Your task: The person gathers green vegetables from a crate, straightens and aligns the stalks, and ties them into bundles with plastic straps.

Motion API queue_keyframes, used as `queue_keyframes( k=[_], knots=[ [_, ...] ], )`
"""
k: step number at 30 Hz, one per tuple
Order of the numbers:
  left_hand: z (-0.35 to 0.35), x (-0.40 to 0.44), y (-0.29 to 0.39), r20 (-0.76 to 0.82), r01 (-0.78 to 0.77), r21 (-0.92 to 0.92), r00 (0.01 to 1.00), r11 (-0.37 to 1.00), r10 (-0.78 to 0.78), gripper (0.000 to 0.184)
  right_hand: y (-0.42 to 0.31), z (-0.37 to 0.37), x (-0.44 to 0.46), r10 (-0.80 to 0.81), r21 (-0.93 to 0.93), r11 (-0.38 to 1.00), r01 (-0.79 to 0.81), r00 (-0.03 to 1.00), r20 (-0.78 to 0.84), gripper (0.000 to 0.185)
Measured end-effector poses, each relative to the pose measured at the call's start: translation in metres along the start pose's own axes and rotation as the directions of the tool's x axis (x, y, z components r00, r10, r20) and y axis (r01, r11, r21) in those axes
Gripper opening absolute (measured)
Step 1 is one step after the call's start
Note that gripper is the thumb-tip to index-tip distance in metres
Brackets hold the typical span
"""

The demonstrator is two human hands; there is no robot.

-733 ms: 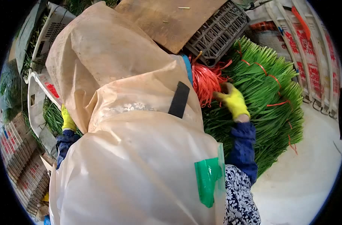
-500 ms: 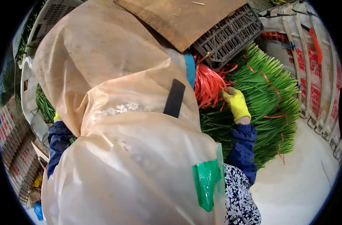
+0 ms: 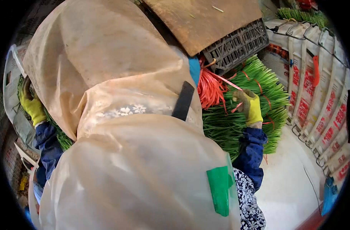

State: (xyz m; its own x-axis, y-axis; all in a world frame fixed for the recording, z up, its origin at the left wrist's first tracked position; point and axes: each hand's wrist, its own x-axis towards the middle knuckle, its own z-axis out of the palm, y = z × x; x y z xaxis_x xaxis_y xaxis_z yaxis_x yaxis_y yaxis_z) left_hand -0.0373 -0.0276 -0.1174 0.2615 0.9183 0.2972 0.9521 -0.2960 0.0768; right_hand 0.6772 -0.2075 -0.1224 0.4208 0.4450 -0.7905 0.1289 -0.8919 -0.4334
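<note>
Beside greens (image 3: 267, 86), right hand (image 3: 253, 106) pinches ribbon (image 3: 231, 83) trailing from red hank (image 3: 210, 91); looks light, limp, perhaps slippery, best held near end. Left hand (image 3: 31, 105) at left, can't tell grip.

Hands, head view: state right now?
Left hand: by the green leaves; grip can't be told.
Right hand: closed, holding a pinkish-red strip.
</note>
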Motion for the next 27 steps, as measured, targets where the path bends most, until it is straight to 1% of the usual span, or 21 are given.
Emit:
queue_keyframes(
  k=[2, 3, 4, 5, 7, 8, 9, 11, 13, 15, 16, 17, 18, 19, 20, 21, 22, 23, 24, 25, 27],
  knots=[
    [-0.004, 0.016, 0.017, 0.004, 0.093, -0.138, 0.996, 0.986, -0.093, 0.026, -0.016, -0.010, -0.014, -0.011, 0.125, 0.992, 0.017, 0.999, -0.051, 0.026],
    [-0.004, 0.020, 0.023, -0.014, 0.099, -0.132, 0.995, 0.986, -0.102, 0.025, -0.009, -0.021, -0.012, 0.009, 0.251, 0.967, 0.035, 0.985, -0.172, 0.023],
    [-0.005, 0.026, 0.025, -0.026, 0.111, -0.143, 0.993, 0.983, -0.116, 0.025, 0.017, -0.054, 0.004, 0.180, 0.548, 0.836, -0.033, 0.960, -0.216, 0.020],
    [-0.010, 0.027, 0.023, -0.049, 0.120, -0.142, 0.991, 0.983, -0.128, 0.025, 0.015, -0.074, 0.005, 0.180, 0.642, 0.766, 0.048, 0.941, -0.285, 0.021],
    [-0.003, 0.027, 0.028, -0.102, 0.175, -0.267, 0.973, 0.947, -0.209, 0.025, -0.023, -0.103, -0.017, 0.016, 0.583, 0.763, 0.278, 0.894, -0.448, 0.022],
    [0.000, 0.027, 0.031, -0.126, 0.201, -0.376, 0.956, 0.905, -0.264, 0.026, -0.051, -0.108, -0.028, -0.100, 0.509, 0.770, 0.385, 0.860, -0.500, 0.022],
    [-0.006, 0.028, 0.032, -0.168, 0.169, -0.340, 0.957, 0.925, -0.237, 0.026, -0.088, -0.101, -0.039, -0.230, 0.420, 0.777, 0.469, 0.833, -0.504, 0.023],
    [-0.010, 0.019, 0.043, -0.191, 0.262, -0.435, 0.908, 0.861, -0.372, 0.030, -0.155, -0.066, -0.043, -0.491, 0.204, 0.784, 0.586, 0.787, -0.374, 0.024],
    [-0.027, 0.005, 0.053, -0.280, 0.286, -0.382, 0.870, 0.878, -0.405, 0.029, -0.208, -0.004, -0.031, -0.638, 0.033, 0.769, 0.638, 0.770, -0.006, 0.025],
    [-0.055, -0.026, 0.048, -0.372, 0.361, -0.300, 0.808, 0.883, -0.456, 0.028, -0.236, 0.045, -0.005, -0.608, -0.126, 0.708, 0.695, 0.691, 0.391, 0.027],
    [-0.067, -0.042, 0.045, -0.403, 0.368, -0.384, 0.759, 0.847, -0.512, 0.024, -0.241, 0.053, 0.021, -0.665, -0.339, 0.533, 0.775, 0.632, 0.399, 0.028],
    [-0.081, -0.061, 0.045, -0.440, 0.458, -0.296, 0.714, 0.838, -0.545, 0.021, -0.239, 0.052, 0.060, -0.753, -0.576, 0.281, 0.767, 0.549, 0.363, 0.030],
    [-0.089, -0.089, 0.041, -0.458, 0.541, -0.385, 0.592, 0.748, -0.663, 0.020, -0.237, 0.054, 0.102, -0.836, -0.759, 0.064, 0.648, 0.450, 0.314, 0.031],
    [-0.040, -0.088, 0.040, -0.407, 0.593, -0.463, 0.518, 0.659, -0.752, 0.018, -0.245, 0.047, 0.168, -0.867, -0.873, -0.055, 0.485, 0.410, 0.282, 0.032],
    [-0.026, -0.096, 0.054, -0.305, 0.626, -0.631, 0.344, 0.459, -0.888, 0.018, -0.260, 0.014, 0.215, -0.748, -0.906, -0.140, 0.400, 0.557, 0.361, 0.032],
    [-0.034, -0.108, 0.060, -0.208, 0.582, -0.767, 0.174, 0.271, -0.963, 0.018, -0.249, -0.020, 0.267, -0.844, -0.888, -0.282, 0.363, 0.346, 0.410, 0.031],
    [-0.023, -0.119, 0.059, -0.207, 0.588, -0.770, 0.137, 0.247, -0.969, 0.018, -0.266, -0.022, 0.266, -0.747, -0.925, -0.241, 0.293, 0.553, 0.369, 0.035],
    [-0.009, -0.139, 0.057, -0.192, 0.566, -0.796, 0.097, 0.213, -0.977, 0.019, -0.273, -0.006, 0.248, -0.675, -0.942, -0.251, 0.224, 0.657, 0.337, 0.034],
    [-0.005, -0.154, 0.052, -0.198, 0.537, -0.818, 0.071, 0.205, -0.978, 0.020, -0.291, 0.043, 0.187, -0.581, -0.957, -0.186, 0.223, 0.760, 0.290, 0.052],
    [-0.004, -0.156, 0.053, -0.122, 0.569, -0.816, 0.006, 0.104, -0.993, 0.022, -0.312, 0.077, 0.136, -0.464, -0.970, -0.125, 0.208, 0.852, 0.243, 0.072],
    [-0.008, -0.156, 0.036, -0.089, 0.569, -0.816, 0.049, 0.101, -0.995, 0.028, -0.305, 0.076, 0.137, -0.487, -0.948, 0.081, 0.307, 0.842, 0.231, 0.078]
  ],
)
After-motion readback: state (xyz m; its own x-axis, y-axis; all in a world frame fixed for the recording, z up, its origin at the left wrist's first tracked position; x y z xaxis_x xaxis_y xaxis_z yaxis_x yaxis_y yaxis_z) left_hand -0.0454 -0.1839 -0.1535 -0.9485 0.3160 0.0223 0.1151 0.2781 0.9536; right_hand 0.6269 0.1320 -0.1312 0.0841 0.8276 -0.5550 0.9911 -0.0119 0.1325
